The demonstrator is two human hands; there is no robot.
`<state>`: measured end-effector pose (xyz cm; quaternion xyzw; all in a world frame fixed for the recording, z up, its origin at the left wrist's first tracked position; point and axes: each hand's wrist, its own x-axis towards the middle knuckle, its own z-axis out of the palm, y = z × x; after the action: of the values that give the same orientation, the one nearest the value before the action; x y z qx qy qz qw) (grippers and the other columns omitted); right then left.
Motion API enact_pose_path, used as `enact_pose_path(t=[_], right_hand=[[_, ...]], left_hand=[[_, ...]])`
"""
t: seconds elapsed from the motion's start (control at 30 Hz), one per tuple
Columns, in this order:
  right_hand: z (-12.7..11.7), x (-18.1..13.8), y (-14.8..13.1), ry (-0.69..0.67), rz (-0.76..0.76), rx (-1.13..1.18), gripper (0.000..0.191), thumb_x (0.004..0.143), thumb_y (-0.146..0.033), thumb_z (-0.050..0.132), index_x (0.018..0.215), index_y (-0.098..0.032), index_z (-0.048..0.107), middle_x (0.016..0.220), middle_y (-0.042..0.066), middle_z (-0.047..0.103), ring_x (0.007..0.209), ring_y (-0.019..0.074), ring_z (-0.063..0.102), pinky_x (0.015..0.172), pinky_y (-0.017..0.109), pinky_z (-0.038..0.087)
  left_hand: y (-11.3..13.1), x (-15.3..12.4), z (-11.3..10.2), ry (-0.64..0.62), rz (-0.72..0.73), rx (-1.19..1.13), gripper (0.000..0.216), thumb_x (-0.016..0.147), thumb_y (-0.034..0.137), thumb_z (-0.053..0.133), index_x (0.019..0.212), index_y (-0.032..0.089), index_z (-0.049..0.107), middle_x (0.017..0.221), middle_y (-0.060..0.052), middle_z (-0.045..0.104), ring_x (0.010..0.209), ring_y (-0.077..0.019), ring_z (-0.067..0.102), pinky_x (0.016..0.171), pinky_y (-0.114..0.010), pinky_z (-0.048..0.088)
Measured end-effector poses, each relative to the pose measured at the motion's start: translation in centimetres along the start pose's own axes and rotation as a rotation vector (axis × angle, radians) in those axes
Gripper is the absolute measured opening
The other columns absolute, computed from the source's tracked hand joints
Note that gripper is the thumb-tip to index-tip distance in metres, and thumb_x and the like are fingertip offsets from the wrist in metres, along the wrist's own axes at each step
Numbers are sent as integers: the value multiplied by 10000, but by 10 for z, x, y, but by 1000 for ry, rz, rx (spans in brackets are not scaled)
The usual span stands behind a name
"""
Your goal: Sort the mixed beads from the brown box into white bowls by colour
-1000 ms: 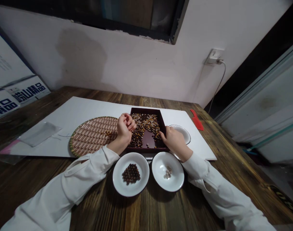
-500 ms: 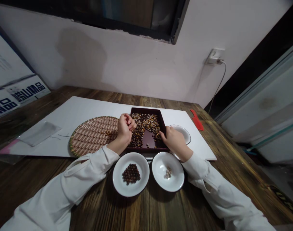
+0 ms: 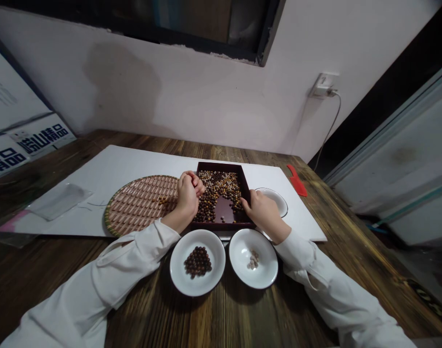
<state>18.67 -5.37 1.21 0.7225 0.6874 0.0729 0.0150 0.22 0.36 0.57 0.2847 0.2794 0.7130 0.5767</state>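
Note:
A dark maroon box (image 3: pixel 225 226) holds many mixed beads (image 3: pixel 221 181), brown, yellow and pale, with a bare patch near its front. At its left wall my left hand (image 3: pixel 189 194) is raised with fingers curled into the palm; whatever they hold is hidden. My right hand (image 3: pixel 265 212) grips the box's right wall, thumb on the inner side. Under the left wrist lies a round woven tray (image 3: pixel 134 203) with a few yellowish beads (image 3: pixel 163 199). Closest to me stand a white bowl (image 3: pixel 179 278) of dark brown beads (image 3: pixel 198 262) and another white bowl (image 3: pixel 262 279) with several pale beads (image 3: pixel 253 259).
A third white bowl (image 3: pixel 277 199) sits partly behind my right hand. On the white board (image 3: pixel 134 162) lies a clear plastic bag (image 3: pixel 59 200) at left. A red scraper-like tool (image 3: pixel 297 182) lies at the right. The wall rises behind the wooden table (image 3: pixel 163 314).
The fingers of my left hand have curled in slightly more. My right hand, the box and the bowls stay where they were.

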Motion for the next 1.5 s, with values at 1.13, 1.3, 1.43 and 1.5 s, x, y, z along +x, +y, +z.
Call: enact_pose_path(t=[1.13,1.3,1.43,1.5], right_hand=[[-1,-1,0,9,0,-9,359,990,-428,366,1094,-128,534,1036,119,651,877,231,665,610,281,406],[-3,-1,-1,-16,6,-5,363,993,-428,358,1101,-126,527,1047,138,647,895,225,662,632,270,412],[-3,-1,-1,-9,1,-6,362,995,-425,353,1103,-128,529,1043,136,648,890,225,661,628,275,410],[-2,-1,-1,-4,-3,-7,360,994,-426,355,1097,-129,531,1036,130,650,883,223,660,626,279,407]], left_hand=[[-2,2,-3,27,11,34,237,655,11,370,788,175,479,567,67,424,377,-33,302,399,-181,210],[-3,2,-4,24,17,26,244,640,8,369,781,166,490,574,62,420,381,-30,303,394,-178,212],[-4,3,-4,13,11,14,253,649,-5,366,787,165,491,579,59,425,382,-30,301,398,-178,216],[-4,3,-4,15,6,12,243,664,-3,372,790,165,495,580,59,425,383,-31,299,398,-179,216]])
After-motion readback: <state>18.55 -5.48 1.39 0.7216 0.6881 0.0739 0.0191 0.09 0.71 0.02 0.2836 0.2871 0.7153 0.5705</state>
